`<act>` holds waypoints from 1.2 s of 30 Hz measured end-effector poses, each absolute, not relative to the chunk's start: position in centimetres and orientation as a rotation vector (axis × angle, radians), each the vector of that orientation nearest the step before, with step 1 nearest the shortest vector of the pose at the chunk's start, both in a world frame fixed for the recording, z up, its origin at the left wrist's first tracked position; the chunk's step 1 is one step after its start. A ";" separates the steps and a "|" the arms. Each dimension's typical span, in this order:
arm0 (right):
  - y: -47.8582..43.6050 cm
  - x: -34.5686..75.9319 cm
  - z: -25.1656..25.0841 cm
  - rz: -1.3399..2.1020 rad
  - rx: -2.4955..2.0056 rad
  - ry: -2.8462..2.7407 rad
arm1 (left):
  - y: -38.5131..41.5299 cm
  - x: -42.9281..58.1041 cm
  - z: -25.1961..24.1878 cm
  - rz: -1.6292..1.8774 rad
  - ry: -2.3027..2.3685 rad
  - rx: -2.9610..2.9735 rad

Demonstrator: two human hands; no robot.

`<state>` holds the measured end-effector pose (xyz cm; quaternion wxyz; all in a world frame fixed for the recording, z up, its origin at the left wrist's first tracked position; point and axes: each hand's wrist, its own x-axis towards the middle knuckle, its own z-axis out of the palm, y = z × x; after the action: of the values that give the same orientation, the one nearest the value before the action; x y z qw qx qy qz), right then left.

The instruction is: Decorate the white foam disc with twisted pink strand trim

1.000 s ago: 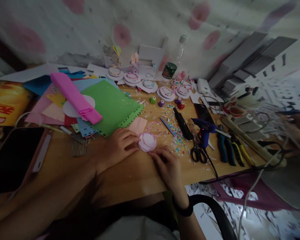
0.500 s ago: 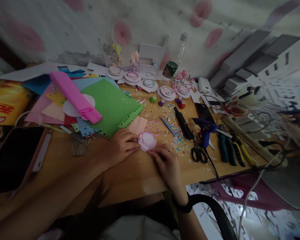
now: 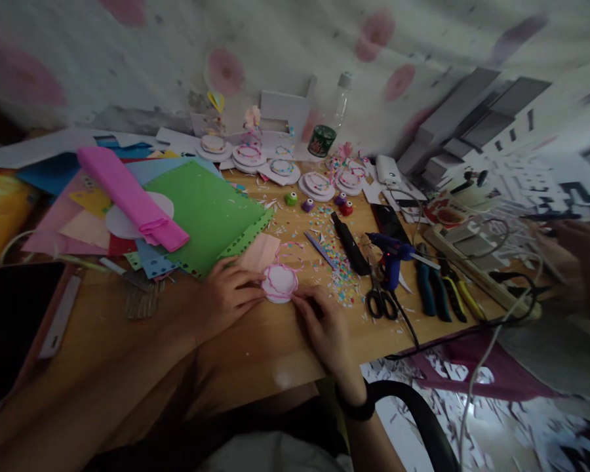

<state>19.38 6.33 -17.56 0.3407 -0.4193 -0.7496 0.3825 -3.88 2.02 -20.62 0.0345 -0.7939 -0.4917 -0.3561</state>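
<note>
A small white foam disc with a pink wavy trim [image 3: 279, 282] lies on the wooden table [image 3: 255, 341]. My left hand [image 3: 223, 295] rests beside it on the left, fingers curled with their tips pressing the disc's edge. My right hand [image 3: 324, 321] sits below and to the right of it, fingers pinched at the disc's lower right rim on the trim. A loose loop of pink strip [image 3: 291, 252] lies just behind the disc, next to a pale pink paper piece [image 3: 260, 252].
Green foam sheet [image 3: 211, 213], pink rolled paper [image 3: 130, 196] and coloured sheets lie at left. Finished discs [image 3: 281, 169] line the back. Scissors [image 3: 379, 298], blue glue gun [image 3: 391, 252], pliers [image 3: 430, 288], a black knife [image 3: 350, 244] and confetti lie right. A phone [image 3: 14, 314] lies far left. Another person's hand [image 3: 577, 255] shows at right.
The view has shifted slightly, so everything sits a little further left. Both hands stay at the disc, with only small finger movement along its rim.
</note>
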 end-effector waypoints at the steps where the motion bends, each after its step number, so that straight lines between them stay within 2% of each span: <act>1: 6.3 19.4 -17.6 1.012 -1.102 -1.925 | 2.0 -3.9 -20.7 -1.086 -1.515 -2.448; 28: 6.5 18.9 -18.2 1.231 -1.136 -1.714 | 1.3 -2.1 -19.6 -1.204 -1.776 -2.385; 36: 6.6 18.9 -18.2 1.238 -1.101 -1.701 | 1.4 -1.9 -19.6 -1.132 -1.792 -2.412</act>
<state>18.90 6.62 -18.17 0.3743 -0.4299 -0.6642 0.4837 -1.88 1.39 -19.62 -0.0346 -0.7508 -0.5576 -0.3524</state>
